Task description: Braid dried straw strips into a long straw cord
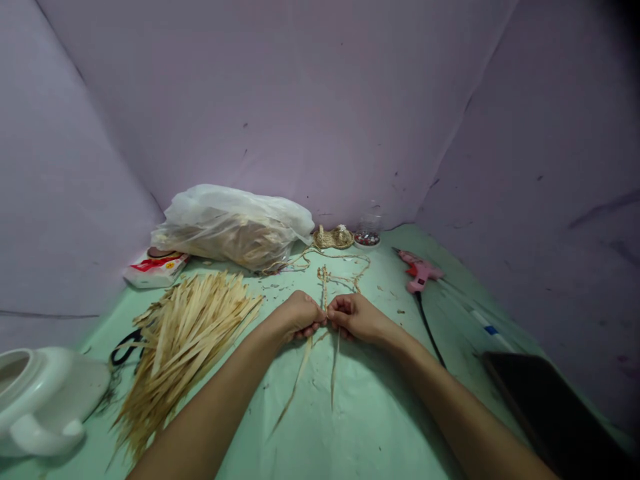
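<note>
My left hand and my right hand meet at the middle of the green table, fingertips almost touching. Both are closed in a pinch on a thin braided cord of dried plant fibre. The finished-looking braid runs away from my fingers and loops back across the table. Loose flat strands hang toward me from beneath the hands, one to the left and another to the right. The exact pinch point is partly hidden by my fingers.
Left lies a heap of dried strips, with black-handled scissors beside it and a white pot. Behind are a plastic bag, a box, woven slippers and a jar. Right: a pink glue gun, a dark flat object.
</note>
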The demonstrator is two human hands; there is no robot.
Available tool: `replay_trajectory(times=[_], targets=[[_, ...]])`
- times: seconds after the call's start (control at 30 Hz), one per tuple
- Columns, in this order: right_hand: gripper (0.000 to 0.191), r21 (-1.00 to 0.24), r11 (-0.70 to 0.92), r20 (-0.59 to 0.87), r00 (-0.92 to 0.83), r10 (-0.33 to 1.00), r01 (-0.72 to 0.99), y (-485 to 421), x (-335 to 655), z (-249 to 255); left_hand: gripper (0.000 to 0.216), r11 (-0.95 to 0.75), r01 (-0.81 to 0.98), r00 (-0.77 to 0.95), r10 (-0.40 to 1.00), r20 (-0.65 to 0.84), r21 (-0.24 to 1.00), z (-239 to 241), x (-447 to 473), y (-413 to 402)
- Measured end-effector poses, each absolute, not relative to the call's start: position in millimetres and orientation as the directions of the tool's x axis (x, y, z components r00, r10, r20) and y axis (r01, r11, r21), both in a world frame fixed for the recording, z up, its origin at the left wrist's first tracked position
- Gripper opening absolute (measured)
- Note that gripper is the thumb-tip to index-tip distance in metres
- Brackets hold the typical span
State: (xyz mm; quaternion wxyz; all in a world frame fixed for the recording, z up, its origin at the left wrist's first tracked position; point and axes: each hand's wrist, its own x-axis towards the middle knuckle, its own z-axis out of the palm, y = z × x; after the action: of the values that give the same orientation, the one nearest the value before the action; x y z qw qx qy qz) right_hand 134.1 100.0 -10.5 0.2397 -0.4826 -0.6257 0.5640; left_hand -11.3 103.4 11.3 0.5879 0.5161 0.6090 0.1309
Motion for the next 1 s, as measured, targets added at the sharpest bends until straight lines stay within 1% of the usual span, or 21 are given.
replay_trajectory(times=[0.07,0.1,0.17,0.2,0.23,0.3,0.37,0.43,0.5,0.57,0.63,0.73,0.8,0.9,0.97,1.0], targets=[[0.007,-0.885,0.06,-0.164,-0.43,0.888,0.461,99,136,-10,0.007,0.404,0.478,0.224,0.802,-0.553,0.78,11,-9,102],[0.008,-0.834,0.157,-0.108,-0.435,0.894,0.529,99,136,-8,0.007,0.389,0.468,0.224,0.816,-0.532,0.794,11,-8,102],[0.012,-0.687,0.316,-0.009,-0.442,0.897,0.655,96,136,-4,0.007,0.359,0.453,0.206,0.849,-0.487,0.816,9,-5,101],[0.014,-0.602,0.362,0.021,-0.439,0.898,0.712,94,135,-1,0.007,0.343,0.449,0.194,0.864,-0.464,0.825,8,-5,101],[0.016,-0.519,0.38,0.034,-0.426,0.904,0.766,92,134,3,0.008,0.326,0.446,0.185,0.877,-0.443,0.833,7,-4,101],[0.017,-0.374,0.364,0.034,-0.379,0.925,0.853,88,132,10,0.009,0.296,0.44,0.175,0.898,-0.404,0.848,6,-4,101],[0.018,-0.286,0.324,0.026,-0.331,0.943,0.902,84,130,17,0.01,0.278,0.431,0.171,0.909,-0.381,0.858,7,-4,101],[0.02,-0.272,0.274,-0.006,-0.286,0.958,0.922,82,128,22,0.011,0.268,0.422,0.174,0.914,-0.367,0.866,8,-3,101],[0.021,-0.291,0.226,-0.041,-0.248,0.968,0.93,80,125,25,0.014,0.27,0.409,0.167,0.917,-0.362,0.872,10,-2,100],[0.022,-0.298,0.193,-0.057,-0.219,0.974,0.935,77,122,27,0.017,0.314,0.394,0.133,0.91,-0.392,0.864,12,-1,98],[0.023,-0.271,0.185,-0.042,-0.204,0.978,0.945,72,117,28,0.018,0.384,0.355,0.087,0.894,-0.439,0.852,15,1,97],[0.024,-0.215,0.21,-0.028,-0.221,0.975,0.954,64,108,28,0.016,0.463,0.28,0.066,0.865,-0.497,0.841,16,2,95],[0.025,-0.198,0.249,-0.032,-0.26,0.965,0.948,59,101,27,0.012,0.456,0.27,0.081,0.867,-0.492,0.848,15,1,96],[0.025,-0.191,0.289,-0.041,-0.301,0.953,0.938,53,94,25,0.008,0.409,0.311,0.133,0.875,-0.465,0.858,12,-2,99],[0.022,-0.216,0.337,-0.083,-0.362,0.929,0.916,50,98,29,0.006,0.414,0.339,0.179,0.853,-0.49,0.845,12,-5,101],[0.019,-0.258,0.375,-0.137,-0.418,0.898,0.89,50,102,32,0.004,0.425,0.348,0.2,0.837,-0.509,0.836,13,-7,101]])
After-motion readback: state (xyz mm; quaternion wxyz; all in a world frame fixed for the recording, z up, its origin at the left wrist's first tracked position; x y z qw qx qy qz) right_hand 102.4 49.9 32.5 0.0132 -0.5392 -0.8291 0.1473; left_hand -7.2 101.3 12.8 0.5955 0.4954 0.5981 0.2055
